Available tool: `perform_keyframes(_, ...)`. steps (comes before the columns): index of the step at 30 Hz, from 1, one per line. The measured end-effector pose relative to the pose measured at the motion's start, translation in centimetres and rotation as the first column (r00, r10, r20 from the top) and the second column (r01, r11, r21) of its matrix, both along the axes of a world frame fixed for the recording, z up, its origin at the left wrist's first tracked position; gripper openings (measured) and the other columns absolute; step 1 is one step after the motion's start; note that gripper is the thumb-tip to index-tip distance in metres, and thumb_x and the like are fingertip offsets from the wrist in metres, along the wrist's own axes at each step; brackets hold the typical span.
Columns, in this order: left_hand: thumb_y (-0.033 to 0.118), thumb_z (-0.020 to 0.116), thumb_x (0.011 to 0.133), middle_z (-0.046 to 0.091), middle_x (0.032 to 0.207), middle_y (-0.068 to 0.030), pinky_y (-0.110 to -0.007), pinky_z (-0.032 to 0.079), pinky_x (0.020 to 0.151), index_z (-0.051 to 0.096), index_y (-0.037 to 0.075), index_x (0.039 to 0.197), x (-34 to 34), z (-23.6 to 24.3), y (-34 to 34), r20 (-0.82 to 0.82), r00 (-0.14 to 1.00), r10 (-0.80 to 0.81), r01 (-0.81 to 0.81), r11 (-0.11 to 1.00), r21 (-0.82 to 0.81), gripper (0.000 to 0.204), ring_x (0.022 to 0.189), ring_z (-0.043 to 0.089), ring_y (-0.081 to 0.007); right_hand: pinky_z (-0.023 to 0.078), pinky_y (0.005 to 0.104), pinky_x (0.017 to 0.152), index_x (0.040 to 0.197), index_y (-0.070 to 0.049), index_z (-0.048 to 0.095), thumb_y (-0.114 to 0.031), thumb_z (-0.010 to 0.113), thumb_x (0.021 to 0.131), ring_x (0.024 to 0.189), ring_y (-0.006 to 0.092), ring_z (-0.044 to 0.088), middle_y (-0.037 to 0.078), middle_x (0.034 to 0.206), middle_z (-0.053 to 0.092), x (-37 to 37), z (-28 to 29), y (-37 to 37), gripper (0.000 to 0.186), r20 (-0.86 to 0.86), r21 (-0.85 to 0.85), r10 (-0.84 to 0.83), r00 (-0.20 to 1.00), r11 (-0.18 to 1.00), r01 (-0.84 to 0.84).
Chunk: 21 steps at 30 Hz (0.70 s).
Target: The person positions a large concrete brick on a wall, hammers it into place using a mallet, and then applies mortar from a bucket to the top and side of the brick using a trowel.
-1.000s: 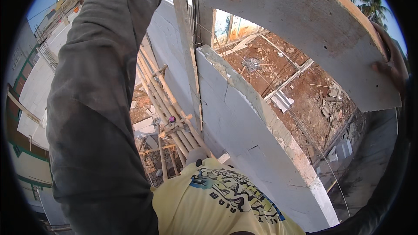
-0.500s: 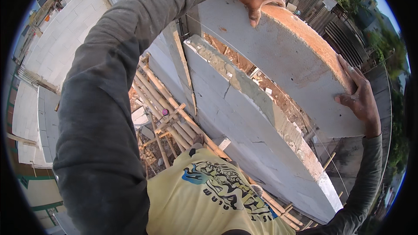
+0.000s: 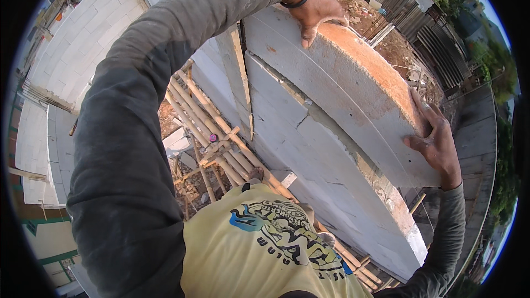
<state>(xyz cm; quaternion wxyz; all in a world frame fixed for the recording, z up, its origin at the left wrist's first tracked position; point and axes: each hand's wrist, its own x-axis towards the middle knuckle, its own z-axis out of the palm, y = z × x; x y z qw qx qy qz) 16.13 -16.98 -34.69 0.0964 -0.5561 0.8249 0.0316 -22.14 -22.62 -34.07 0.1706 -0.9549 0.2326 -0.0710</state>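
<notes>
A large grey concrete block with an orange-dusted top edge is gripped at both ends. My left hand, with a dark band at the wrist, holds its far end, thumb on the near face and fingers over the top. My right hand clasps the near right end, thumb on the face. The block stands along the top of a pale block wall. Wet grey mortar shows on the wall top below it and to its right. Whether the block's underside rests fully on the mortar is hidden. A thin string line crosses its face.
Bamboo scaffold poles run below me beside the wall. An upright wooden board stands at the wall's left part. More block walls rise on the left. Corrugated sheets and rubble ground lie beyond the wall.
Both hands have brought the block nearer and lower, from beyond the wall's far edge to over the wall top. It now covers much of the mortar and the gap seen earlier.
</notes>
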Motion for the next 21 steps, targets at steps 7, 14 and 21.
perform_keyframes(7,0.039,0.092,0.058,0.048,0.142,-0.0220,-0.046,0.038,0.113,0.038,0.006,0.147,3.0,-0.9,0.1,-0.024,0.986,-0.163,0.160,0.984,-0.078,0.110,0.133,0.045,-0.0378,0.045,0.0377,0.085,0.147,-0.009,0.046,-0.025,0.084,0.061,0.086,0.0286,0.055,0.014,0.097,0.056,1.0,-1.3,1.0,0.096,0.075,-0.060,0.072,0.995,0.996,-0.067)
perform_keyframes(14,0.049,0.091,0.055,0.043,0.146,-0.0217,-0.048,0.036,0.110,0.041,0.009,0.145,5.2,-0.6,0.2,-0.063,0.931,-0.361,0.350,0.927,-0.138,0.110,0.133,0.042,-0.0395,0.045,0.0377,0.076,0.146,-0.006,0.046,-0.032,0.085,0.066,0.080,0.0250,0.053,0.012,0.094,0.056,0.8,-1.8,1.1,0.092,0.056,-0.089,0.074,0.996,0.994,-0.069)
perform_keyframes(21,0.057,0.087,0.060,0.046,0.141,-0.0246,-0.048,0.037,0.109,0.045,0.005,0.141,3.7,-0.2,1.1,0.104,0.979,-0.175,0.180,0.983,-0.037,0.105,0.130,0.045,-0.0402,0.045,0.0387,0.075,0.146,-0.007,0.047,-0.029,0.086,0.065,0.078,0.0248,0.052,0.011,0.092,0.054,1.0,-2.7,1.4,0.092,0.105,-0.066,0.080,0.991,0.995,-0.074)
